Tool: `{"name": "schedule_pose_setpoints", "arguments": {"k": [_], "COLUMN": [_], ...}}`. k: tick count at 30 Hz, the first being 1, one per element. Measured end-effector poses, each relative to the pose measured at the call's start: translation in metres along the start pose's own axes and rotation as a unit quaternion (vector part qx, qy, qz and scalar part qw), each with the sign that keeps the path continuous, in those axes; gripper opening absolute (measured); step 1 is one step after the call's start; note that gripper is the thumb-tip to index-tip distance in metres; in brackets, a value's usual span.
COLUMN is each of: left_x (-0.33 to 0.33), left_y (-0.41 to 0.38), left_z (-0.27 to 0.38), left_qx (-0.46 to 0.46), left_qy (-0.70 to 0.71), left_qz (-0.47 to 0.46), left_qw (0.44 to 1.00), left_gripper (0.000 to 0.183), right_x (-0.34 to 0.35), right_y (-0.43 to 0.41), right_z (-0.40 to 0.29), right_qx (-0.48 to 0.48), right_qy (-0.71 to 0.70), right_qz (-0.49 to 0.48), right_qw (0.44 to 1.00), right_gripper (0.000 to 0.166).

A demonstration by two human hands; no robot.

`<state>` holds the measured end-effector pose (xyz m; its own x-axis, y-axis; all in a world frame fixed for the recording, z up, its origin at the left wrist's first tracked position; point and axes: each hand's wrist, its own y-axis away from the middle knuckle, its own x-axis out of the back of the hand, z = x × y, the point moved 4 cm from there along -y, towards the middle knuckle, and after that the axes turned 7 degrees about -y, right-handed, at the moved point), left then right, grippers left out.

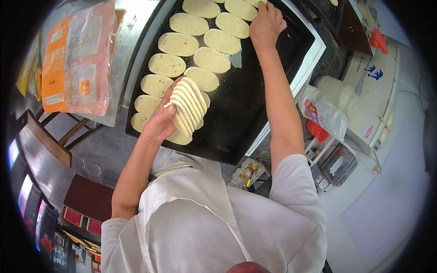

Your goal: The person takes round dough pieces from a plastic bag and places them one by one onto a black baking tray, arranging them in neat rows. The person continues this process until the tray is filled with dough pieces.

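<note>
A stack of thin, oval dough pieces (188,105), fanned out in overlapping layers, is gripped in my left hand (160,119), thumb across its near side. The stack is above the lower left part of a large black pan (239,119) with a raised rim. Flat dough ovals (178,44) lie in two slanting rows along the pan's left half, some with darker spots. My right hand (268,25) reaches to the far edge, its fingertips at a dough oval (252,2) there. Whether they pinch it is hidden. My left hand partly covers the lower ovals.
A plastic food bag (78,61) with orange printing lies on a metal table (136,20) at left. A wooden stool (51,140) stands below it. On the right are a white plastic tub (336,95), a plastic bag (324,109), a red cup (317,130) and a white counter (379,99).
</note>
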<state>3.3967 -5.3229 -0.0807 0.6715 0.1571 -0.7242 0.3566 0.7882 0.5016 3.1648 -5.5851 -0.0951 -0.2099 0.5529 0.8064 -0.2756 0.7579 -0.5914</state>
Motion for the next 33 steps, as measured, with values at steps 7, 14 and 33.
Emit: {"name": "schedule_pose_setpoints", "arguments": {"k": [7,14,33], "left_x": [-0.001,0.008,0.026], "left_y": [0.003,0.007,0.053], "left_z": [0.001,0.007,0.046], "left_qx": [-0.004,0.001,0.02], "left_qy": [0.012,0.005,-0.042], "left_qz": [-0.011,-0.038,-0.111], "left_qw": [1.0,0.999,0.993], "left_gripper": [0.105,0.099,0.086], "right_x": [0.026,0.02,0.189], "right_y": [0.047,0.066,0.148], "right_z": [0.013,-0.015,-0.212], "right_qx": [-0.193,-0.231,-0.46], "right_qy": [-0.173,-0.248,-0.598], "right_qz": [-0.094,-0.095,-0.207], "right_qw": [0.961,0.936,0.623], "right_gripper": [0.027,0.03,0.021]}}
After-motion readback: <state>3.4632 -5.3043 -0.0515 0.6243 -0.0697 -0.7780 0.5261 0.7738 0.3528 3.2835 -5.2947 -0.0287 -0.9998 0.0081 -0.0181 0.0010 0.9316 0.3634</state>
